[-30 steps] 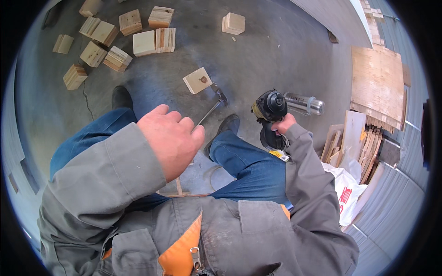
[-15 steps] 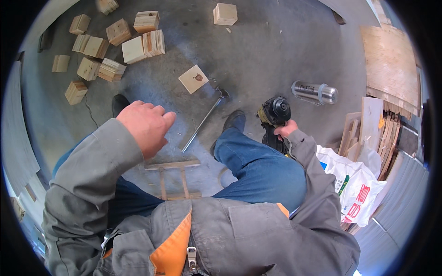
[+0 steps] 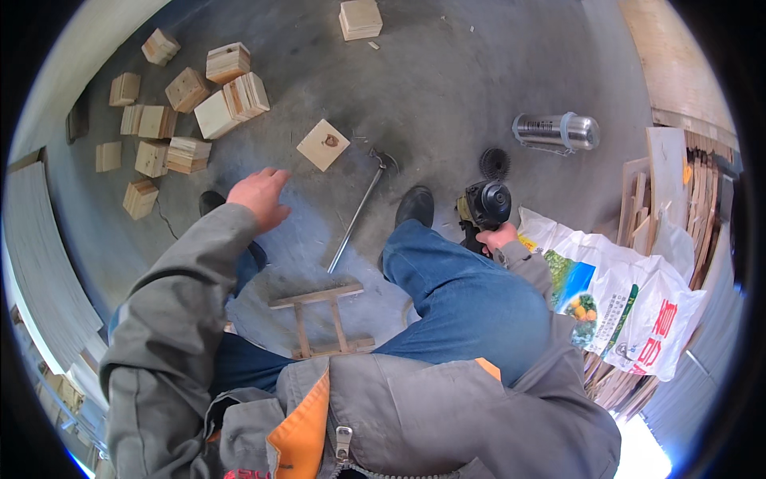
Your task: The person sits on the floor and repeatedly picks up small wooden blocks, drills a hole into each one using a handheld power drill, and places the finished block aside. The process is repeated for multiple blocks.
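Note:
My right hand (image 3: 498,237) is closed round the handle of a black and olive nail gun (image 3: 487,203), held beside my right knee. Just beyond it lies a dark, round, ribbed coil (image 3: 495,164), which looks like a coil of nails. My left hand (image 3: 262,198) hangs in the air over the floor, holding nothing, its fingers stretched forward. Nearest to that hand is a square wooden block (image 3: 323,145) with a knot on its top face. A long-handled hammer (image 3: 357,209) lies on the floor between my feet, its head pointing away from me.
Several stacked wooden blocks (image 3: 188,155) spread over the floor at far left, and one more block (image 3: 361,19) sits at the far middle. A steel flask (image 3: 557,132) lies at right. Nearer are a white printed sack (image 3: 622,307), wood strips (image 3: 700,207) and a small wooden frame (image 3: 317,296).
My left hand has moved forward and its fingers have straightened. The nail gun, still in my right hand, has shifted slightly, and the dark coil now shows beyond it. The view has shifted too.

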`<state>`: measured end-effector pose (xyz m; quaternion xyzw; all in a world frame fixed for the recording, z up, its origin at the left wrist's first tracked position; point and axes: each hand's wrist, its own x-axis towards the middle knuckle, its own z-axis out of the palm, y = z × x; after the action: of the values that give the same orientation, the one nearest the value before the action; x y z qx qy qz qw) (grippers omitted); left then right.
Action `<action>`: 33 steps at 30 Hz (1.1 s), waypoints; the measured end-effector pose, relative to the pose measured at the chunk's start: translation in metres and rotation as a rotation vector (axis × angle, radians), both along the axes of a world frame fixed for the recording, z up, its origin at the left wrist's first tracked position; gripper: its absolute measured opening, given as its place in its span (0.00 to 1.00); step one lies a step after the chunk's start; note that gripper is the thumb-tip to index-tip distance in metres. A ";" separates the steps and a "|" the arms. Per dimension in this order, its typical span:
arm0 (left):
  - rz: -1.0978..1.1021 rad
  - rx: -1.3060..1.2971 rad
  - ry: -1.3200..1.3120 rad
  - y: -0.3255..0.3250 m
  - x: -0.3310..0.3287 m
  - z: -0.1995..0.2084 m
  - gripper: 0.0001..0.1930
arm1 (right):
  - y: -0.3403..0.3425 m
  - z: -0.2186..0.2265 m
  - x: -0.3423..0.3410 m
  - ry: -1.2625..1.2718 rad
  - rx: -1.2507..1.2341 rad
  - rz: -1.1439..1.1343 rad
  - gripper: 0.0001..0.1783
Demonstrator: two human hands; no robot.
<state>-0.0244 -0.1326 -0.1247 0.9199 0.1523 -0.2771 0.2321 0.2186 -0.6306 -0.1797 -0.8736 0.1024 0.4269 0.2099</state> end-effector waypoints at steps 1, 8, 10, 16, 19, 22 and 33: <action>0.033 -0.004 0.002 -0.004 0.008 -0.009 0.34 | 0.002 0.001 0.000 0.003 -0.008 0.011 0.13; 0.415 -0.035 -0.156 -0.033 0.040 -0.081 0.50 | -0.015 -0.022 0.005 -0.036 -0.172 0.222 0.16; 0.446 -0.047 -0.116 -0.042 0.047 -0.087 0.54 | -0.018 -0.028 0.003 -0.007 -0.143 0.206 0.18; 0.459 -0.019 -0.136 -0.042 0.069 -0.115 0.59 | -0.012 -0.030 0.001 -0.066 -0.110 0.216 0.19; 0.460 -0.005 -0.066 -0.042 0.076 -0.121 0.60 | -0.013 -0.028 -0.003 -0.120 -0.062 0.213 0.13; 0.475 0.020 -0.057 -0.047 0.081 -0.120 0.60 | -0.014 -0.027 0.000 -0.098 -0.114 0.226 0.16; 0.565 -0.186 -0.041 0.043 0.064 -0.092 0.46 | -0.033 -0.058 0.010 -0.117 -0.081 0.196 0.10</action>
<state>0.0400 -0.0896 -0.2163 0.8213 0.3716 -0.1955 0.3862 0.2283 -0.6637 -0.2378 -0.9105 0.0211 0.3893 0.1375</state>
